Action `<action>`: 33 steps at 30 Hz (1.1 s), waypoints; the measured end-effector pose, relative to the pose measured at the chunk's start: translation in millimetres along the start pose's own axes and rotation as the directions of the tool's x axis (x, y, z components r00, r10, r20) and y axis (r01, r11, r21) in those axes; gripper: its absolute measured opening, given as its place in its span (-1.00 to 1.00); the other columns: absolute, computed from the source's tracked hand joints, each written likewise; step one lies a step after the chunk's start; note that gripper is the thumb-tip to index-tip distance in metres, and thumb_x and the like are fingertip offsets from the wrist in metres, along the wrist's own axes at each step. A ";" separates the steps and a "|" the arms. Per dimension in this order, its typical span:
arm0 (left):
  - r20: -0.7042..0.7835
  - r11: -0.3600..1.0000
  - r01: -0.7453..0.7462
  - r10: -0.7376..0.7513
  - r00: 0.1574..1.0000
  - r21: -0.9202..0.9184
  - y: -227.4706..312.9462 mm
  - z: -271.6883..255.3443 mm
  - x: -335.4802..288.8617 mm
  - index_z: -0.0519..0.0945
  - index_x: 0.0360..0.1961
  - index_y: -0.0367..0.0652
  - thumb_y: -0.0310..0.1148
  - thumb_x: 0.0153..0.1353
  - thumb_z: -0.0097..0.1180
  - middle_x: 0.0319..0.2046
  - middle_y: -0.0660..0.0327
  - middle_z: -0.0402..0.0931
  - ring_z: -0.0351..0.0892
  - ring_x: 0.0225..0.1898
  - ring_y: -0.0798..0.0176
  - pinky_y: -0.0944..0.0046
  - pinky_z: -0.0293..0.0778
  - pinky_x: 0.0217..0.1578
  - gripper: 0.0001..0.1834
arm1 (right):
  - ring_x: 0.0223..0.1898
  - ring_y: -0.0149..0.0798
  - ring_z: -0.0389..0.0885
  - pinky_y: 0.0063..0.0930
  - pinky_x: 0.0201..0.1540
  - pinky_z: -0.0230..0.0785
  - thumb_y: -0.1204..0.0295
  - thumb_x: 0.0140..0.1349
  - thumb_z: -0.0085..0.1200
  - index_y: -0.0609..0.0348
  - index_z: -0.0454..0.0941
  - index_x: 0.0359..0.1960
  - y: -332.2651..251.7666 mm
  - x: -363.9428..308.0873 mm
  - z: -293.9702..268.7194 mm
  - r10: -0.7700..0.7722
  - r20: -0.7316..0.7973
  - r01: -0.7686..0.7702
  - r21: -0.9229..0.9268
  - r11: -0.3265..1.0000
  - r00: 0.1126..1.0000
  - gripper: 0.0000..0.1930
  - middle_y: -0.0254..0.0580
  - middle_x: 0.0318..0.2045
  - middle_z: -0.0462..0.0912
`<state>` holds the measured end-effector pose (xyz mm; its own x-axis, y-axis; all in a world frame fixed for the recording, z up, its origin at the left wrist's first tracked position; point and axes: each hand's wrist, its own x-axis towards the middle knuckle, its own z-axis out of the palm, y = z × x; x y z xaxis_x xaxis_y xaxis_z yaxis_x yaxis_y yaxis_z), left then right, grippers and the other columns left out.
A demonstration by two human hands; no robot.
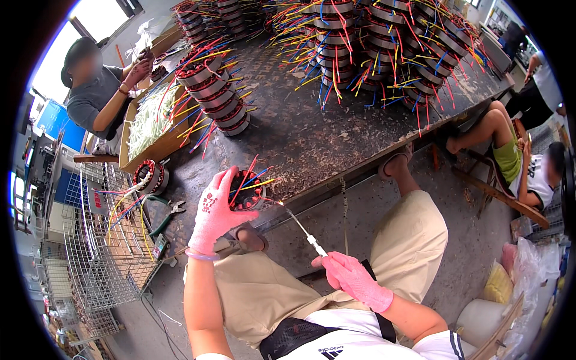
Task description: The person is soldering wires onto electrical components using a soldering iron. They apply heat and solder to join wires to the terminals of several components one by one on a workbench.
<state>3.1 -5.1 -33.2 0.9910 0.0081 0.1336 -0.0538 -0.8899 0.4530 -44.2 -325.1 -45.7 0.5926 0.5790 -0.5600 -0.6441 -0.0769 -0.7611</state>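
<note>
My left hand, in a pink glove, grips a motor stator at the table's near edge. Red, blue and yellow wires stick out of the stator towards the right. In my pink-gloved right hand is a slim torch with a white handle and a thin metal tube. A small flame shows at its tip, close to the end of a yellow wire. Left of my left hand lie green-handled pliers. A second stator with white sleeving and coloured wires stands just beyond them.
Stators in a leaning stack stand on the dark worn table; more stacks fill its far side. A cardboard box holds white sleeves. Wire racks stand left. One person works at far left; others are at right.
</note>
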 end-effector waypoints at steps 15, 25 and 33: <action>-0.002 1.000 0.005 -0.005 1.000 0.001 0.3 1.5 -0.3 0.33 0.31 -0.28 -0.19 -0.34 0.58 0.17 -0.03 0.40 0.45 0.18 -0.11 0.06 0.41 0.18 0.10 | -0.60 -0.60 0.21 -0.64 -0.57 0.02 0.28 0.50 -0.14 0.23 0.58 -0.04 -11.1 -4.4 2.8 0.043 -0.019 -0.044 -0.025 0.999 0.999 -0.69 -0.52 -0.61 0.29; 0.004 0.991 0.090 -0.090 0.996 -0.103 3.0 -6.0 0.1 0.35 0.28 -0.31 -0.29 -0.28 0.54 0.11 0.00 0.49 0.51 0.15 0.03 0.11 0.42 0.17 0.02 | -0.64 -0.63 0.15 -0.64 -0.60 -0.07 0.25 0.50 -0.12 0.21 0.58 0.00 0.5 -9.9 -11.5 -0.052 -0.084 0.058 0.066 0.996 0.995 -0.67 -0.50 -0.67 0.36; 0.056 0.771 0.152 -0.150 0.987 -0.619 12.7 -20.9 -5.0 0.38 0.24 -0.40 -0.46 -0.20 0.36 -0.01 0.20 0.54 0.48 0.03 0.37 0.31 0.37 0.13 -0.14 | -0.66 -0.64 0.11 -0.64 -0.61 -0.13 0.20 0.49 -0.12 0.28 0.55 0.00 -14.0 -22.8 -19.4 -0.099 -0.186 0.105 0.021 0.994 0.978 -0.63 -0.55 -0.69 0.31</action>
<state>-5.2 -6.9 -9.6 0.9932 0.1159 0.0145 0.0336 -0.4023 0.9149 -39.3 -352.9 -28.6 0.7331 0.4231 -0.5325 -0.5882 0.0016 -0.8087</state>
